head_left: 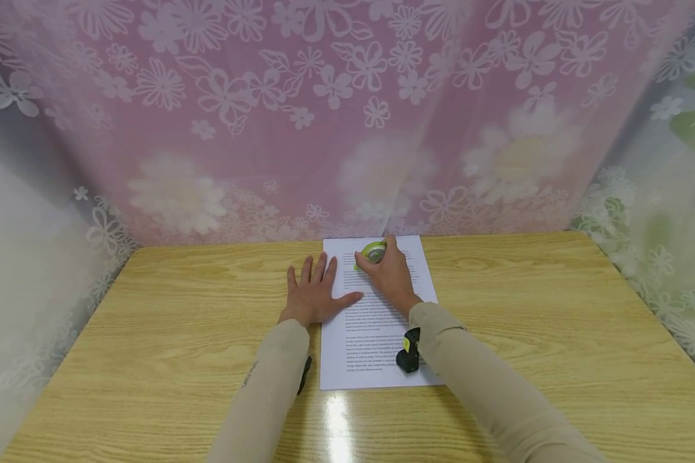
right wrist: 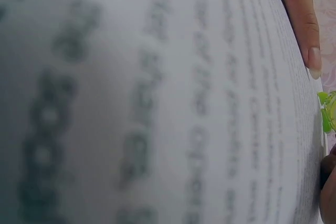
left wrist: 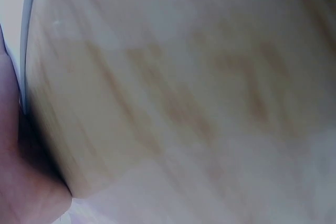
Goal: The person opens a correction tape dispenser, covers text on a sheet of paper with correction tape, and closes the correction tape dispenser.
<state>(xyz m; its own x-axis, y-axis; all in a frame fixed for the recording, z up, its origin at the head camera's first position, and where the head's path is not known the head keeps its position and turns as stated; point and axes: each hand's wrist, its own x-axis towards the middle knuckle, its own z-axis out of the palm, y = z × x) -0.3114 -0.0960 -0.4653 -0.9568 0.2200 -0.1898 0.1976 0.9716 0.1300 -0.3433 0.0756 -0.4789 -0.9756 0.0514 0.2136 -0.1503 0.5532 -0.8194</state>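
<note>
A printed sheet of paper (head_left: 347, 379) lies on the table. My right hand (head_left: 396, 276) grips a rounded green, partly clear correction tape (head_left: 373, 249) between thumb and fingers, over the upper lines of print. At the sheet's left edge, my left hand (head_left: 313, 297) rests flat with fingers spread and thumb across the text. The left wrist view catches only part of that hand (left wrist: 31, 192) beside blurred wood grain. In the right wrist view, the left thumb (right wrist: 304, 24) touches the page, and a bit of the green correction tape (right wrist: 326, 111) shows near the right hand (right wrist: 329, 192).
The wooden table (head_left: 197, 321) extends to both sides of the sheet. Behind it hangs a pink curtain (head_left: 324, 141) with white flowers, close to the table's far edge. A black wrist camera (head_left: 408, 352) sits above the sheet's lower right part.
</note>
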